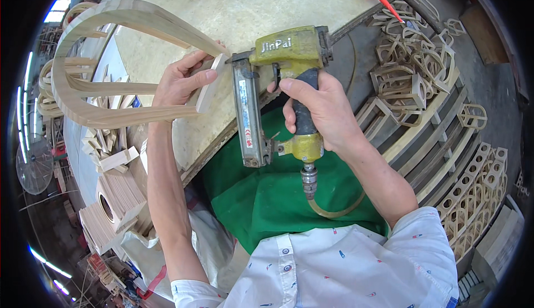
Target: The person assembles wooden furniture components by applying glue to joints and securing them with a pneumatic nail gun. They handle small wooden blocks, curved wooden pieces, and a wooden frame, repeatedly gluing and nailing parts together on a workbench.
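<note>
A yellow-green pneumatic nail gun is gripped by its black handle in my right hand. Its nose points left and meets, or nearly meets, the end of a short pale wood strip. Fingers of my left hand are closed round that strip, thumb on its face. The strip spans the two ends of a U-shaped bent-wood frame, whose curve reaches out to the left above the workbench. An air hose runs from the base of the gun's handle. Part of my left fingers is hidden behind the wood.
The workbench has its edge close to my green apron. A glue bottle with a red nozzle lies at the far edge. Wood offcuts and stacked plywood pieces are at left. Many small wooden frames are piled at right.
</note>
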`<state>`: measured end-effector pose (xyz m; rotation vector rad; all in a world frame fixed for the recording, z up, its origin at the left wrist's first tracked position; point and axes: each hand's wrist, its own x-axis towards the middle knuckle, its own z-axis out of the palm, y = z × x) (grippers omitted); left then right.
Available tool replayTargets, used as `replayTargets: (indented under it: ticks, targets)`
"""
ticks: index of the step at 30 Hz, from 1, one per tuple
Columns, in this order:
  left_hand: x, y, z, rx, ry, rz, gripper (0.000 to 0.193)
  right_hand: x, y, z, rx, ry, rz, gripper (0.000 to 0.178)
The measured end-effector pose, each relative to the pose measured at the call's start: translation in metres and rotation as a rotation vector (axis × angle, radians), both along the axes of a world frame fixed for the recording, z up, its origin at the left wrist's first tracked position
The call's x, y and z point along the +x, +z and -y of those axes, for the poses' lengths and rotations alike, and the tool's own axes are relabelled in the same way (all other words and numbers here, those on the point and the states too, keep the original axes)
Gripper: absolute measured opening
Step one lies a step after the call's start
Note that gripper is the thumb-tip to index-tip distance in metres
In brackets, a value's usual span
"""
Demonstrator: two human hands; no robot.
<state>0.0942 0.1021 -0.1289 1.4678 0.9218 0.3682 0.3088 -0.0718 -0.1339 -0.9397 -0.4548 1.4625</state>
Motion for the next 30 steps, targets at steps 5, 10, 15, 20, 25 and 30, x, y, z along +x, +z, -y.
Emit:
replayTargets:
  ticks: [5,10,15,20,25,30]
  targets:
    - [-0.003,-0.002,-0.001,0.058,-0.003,-0.063,0.059,-0.001,-0.002,0.002,0.005,0.019,0.037,0.024]
    - [-0.002,-0.003,-0.001,0.080,0.028,-0.092,0.057,0.012,0.007,-0.006,0.029,-0.011,0.101,0.022]
    - [-0.002,-0.005,-0.006,0.142,0.005,-0.128,0.057,0.013,0.008,-0.017,0.011,0.037,0.125,0.020]
    - [-0.001,-0.006,-0.004,0.113,-0.014,-0.037,0.060,0.024,0.024,-0.012,0.052,0.005,0.181,0.020]
    - [0.001,-0.002,-0.004,0.080,-0.033,-0.027,0.059,0.044,0.073,-0.007,0.155,-0.011,0.391,0.022]
    - [0.002,0.000,-0.003,0.139,-0.034,-0.075,0.058,0.051,0.111,-0.007,0.306,-0.069,0.593,0.025]
